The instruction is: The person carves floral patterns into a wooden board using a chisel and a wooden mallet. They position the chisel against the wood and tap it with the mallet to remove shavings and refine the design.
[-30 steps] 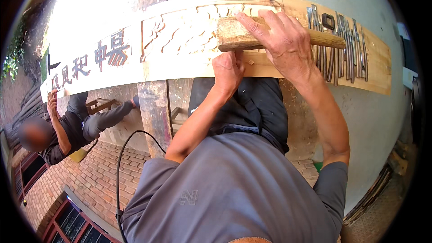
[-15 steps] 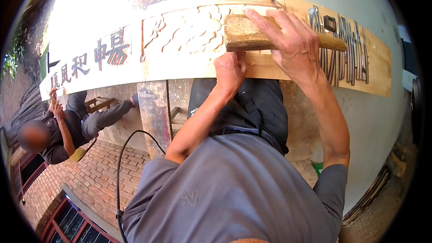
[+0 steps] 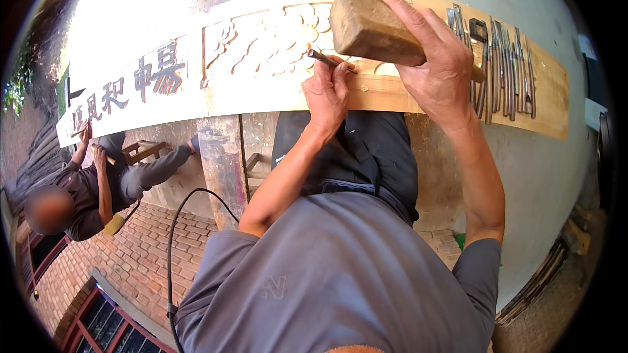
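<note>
My left hand (image 3: 327,95) is closed around a chisel (image 3: 320,57) held over the carved relief of scalloped shapes (image 3: 261,46) on a long pale wooden board (image 3: 386,98). My right hand (image 3: 435,75) grips a wooden mallet (image 3: 373,26), whose thick head is raised just right of the chisel's top. To the right on the board, several metal chisels and gouges (image 3: 507,72) lie in a row, with a small black object (image 3: 476,30) among them. Large dark carved characters (image 3: 163,72) cover the board's left part.
A co-worker (image 3: 85,202) at the left holds tools at the board's far end. A weathered wooden beam (image 3: 221,157) runs beneath the board, with a wooden stool (image 3: 140,150) beyond it. A black cable (image 3: 173,235) loops down over the brick floor (image 3: 131,255).
My right hand and the mallet have lifted upward and toward me off the chisel, exposing its top and angling the mallet's head. The co-worker's hands have shifted slightly.
</note>
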`<state>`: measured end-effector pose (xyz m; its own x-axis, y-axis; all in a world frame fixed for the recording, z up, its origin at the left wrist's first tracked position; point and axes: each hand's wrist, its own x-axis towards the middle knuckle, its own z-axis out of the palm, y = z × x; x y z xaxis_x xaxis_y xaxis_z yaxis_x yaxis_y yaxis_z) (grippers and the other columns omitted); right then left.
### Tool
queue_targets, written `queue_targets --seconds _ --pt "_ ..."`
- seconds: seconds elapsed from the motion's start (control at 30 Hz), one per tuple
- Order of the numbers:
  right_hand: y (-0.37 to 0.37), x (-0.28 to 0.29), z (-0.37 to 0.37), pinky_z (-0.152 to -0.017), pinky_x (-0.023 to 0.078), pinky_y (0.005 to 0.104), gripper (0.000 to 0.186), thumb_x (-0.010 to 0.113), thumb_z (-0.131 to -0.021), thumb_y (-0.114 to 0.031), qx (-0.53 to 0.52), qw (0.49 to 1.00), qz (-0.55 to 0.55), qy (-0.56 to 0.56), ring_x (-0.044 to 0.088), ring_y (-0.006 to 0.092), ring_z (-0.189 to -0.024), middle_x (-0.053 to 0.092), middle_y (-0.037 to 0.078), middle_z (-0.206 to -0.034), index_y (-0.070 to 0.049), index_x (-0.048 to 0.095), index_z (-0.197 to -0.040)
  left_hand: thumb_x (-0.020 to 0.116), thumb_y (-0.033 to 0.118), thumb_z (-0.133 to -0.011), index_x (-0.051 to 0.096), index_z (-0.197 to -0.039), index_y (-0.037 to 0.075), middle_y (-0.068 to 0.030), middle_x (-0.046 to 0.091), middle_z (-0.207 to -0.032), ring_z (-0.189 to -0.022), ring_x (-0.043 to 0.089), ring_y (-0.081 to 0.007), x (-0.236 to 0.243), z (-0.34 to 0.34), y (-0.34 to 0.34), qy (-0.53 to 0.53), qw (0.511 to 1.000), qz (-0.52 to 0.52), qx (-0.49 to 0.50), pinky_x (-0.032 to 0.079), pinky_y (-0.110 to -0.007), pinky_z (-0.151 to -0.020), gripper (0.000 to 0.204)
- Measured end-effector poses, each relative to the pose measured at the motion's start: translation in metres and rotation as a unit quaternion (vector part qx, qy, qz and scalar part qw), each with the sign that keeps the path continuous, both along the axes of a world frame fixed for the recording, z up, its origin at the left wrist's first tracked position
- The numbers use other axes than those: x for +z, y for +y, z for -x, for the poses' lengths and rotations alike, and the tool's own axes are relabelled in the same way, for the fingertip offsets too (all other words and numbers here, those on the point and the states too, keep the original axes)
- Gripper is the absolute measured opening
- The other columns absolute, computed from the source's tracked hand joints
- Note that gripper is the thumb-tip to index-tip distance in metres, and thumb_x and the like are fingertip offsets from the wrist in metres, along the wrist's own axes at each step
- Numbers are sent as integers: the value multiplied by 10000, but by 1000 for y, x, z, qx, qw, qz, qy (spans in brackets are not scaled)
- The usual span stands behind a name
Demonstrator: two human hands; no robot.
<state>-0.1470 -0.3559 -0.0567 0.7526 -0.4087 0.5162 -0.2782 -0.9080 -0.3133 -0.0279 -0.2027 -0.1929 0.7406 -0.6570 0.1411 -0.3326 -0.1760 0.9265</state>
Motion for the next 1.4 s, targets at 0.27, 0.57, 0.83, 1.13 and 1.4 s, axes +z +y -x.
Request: queue_targets --seconds 0.27,0.57,0.83,1.13,1.4 --pt "0 1 3 -801 635 404 943 867 -743 46 23 999 -14 -34 756 283 -923 751 62 -1109 -285 659 -1601 705 -33 -975 644 -1094 -2 -179 750 -803 -716 764 -381 2 6 -2 -69 996 -52 -29 604 -452 -678 137" --pt "-7 0 4 -807 640 418 961 838 -718 82 8 994 -76 -81 778 296 -972 784 62 -1124 -293 672 -1587 664 -3 -1073 636 -1150 6 -182 782 -834 -668 740 -401 -5 3 -1 -42 999 -20 -21 563 -447 -615 82" --pt "-8 -11 10 -786 614 388 853 822 -812 -5 6 984 153 94 727 247 -928 708 16 -1110 -342 678 -1583 693 -65 -887 660 -1065 -10 -193 692 -742 -638 699 -424 -16 -2 4 -232 964 -61 -118 554 -450 -599 189" --pt "-1 4 9 -1019 637 356 744 913 -860 20 -21 965 -225 -137 805 220 -1190 824 110 -1308 -115 674 -1552 626 0 -1131 649 -1153 2 -106 840 -933 -849 819 -172 -17 7 -2 36 999 1 -1 633 -311 -794 32" --pt "8 1 12 -834 639 419 924 850 -755 78 -23 940 -272 -206 766 291 -962 770 52 -1132 -292 671 -1583 685 -40 -1012 626 -1127 4 -170 763 -814 -710 768 -373 9 8 -9 -62 995 -42 -63 599 -423 -655 137"
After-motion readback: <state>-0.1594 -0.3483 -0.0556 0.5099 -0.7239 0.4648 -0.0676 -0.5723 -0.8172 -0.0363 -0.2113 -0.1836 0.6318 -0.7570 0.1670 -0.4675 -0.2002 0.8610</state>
